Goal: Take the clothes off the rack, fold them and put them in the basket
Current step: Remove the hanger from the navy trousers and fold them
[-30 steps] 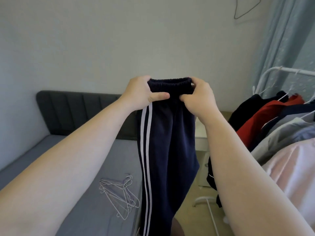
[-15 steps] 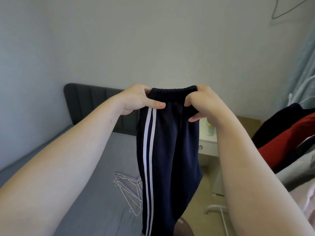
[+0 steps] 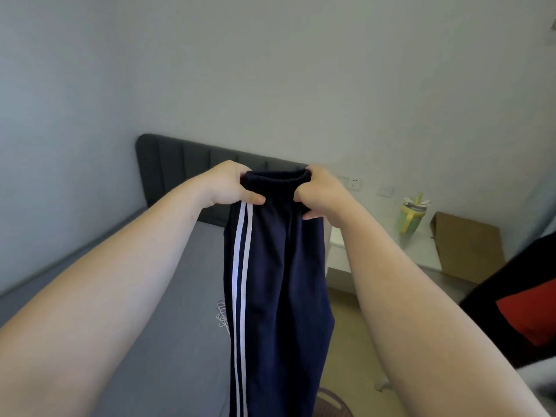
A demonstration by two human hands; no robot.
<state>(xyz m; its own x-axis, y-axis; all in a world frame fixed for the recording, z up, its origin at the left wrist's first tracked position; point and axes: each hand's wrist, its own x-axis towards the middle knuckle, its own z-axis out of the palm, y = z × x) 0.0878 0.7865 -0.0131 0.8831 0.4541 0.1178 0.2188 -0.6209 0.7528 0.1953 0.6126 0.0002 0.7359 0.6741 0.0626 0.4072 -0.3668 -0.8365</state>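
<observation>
- Trousers: navy, two white stripes down one side. They were held up in the air by the waistband, beside the edge of the bed, with the legs hanging straight down past the bottom of the view.
- Left hand: the fingers were curled over one end of the waistband and the thumb pressed on the front.
- Right hand: the fingers were bunched round the other end of the waistband, gripping the cloth.
- Step in hand, as judged: the garment was off the rack, with the legs seemingly laid together, ready for folding.
- Next move, as judged: it called for keeping both waistband ends level and lowering the trousers onto the bed, so the legs could be doubled without twisting.
- Basket: a rounded rim at the bottom edge was probably the basket. It was mostly hidden behind the trousers, so its contents could not be told.
- Cardboard box: beside the nightstand; contents not visible.
- Bottle: on the nightstand, lidded, with a straw.
- Hangers: on the bed, partly hidden by the trousers.
- Black and red clothes: at the right edge, unfolded.
</observation>
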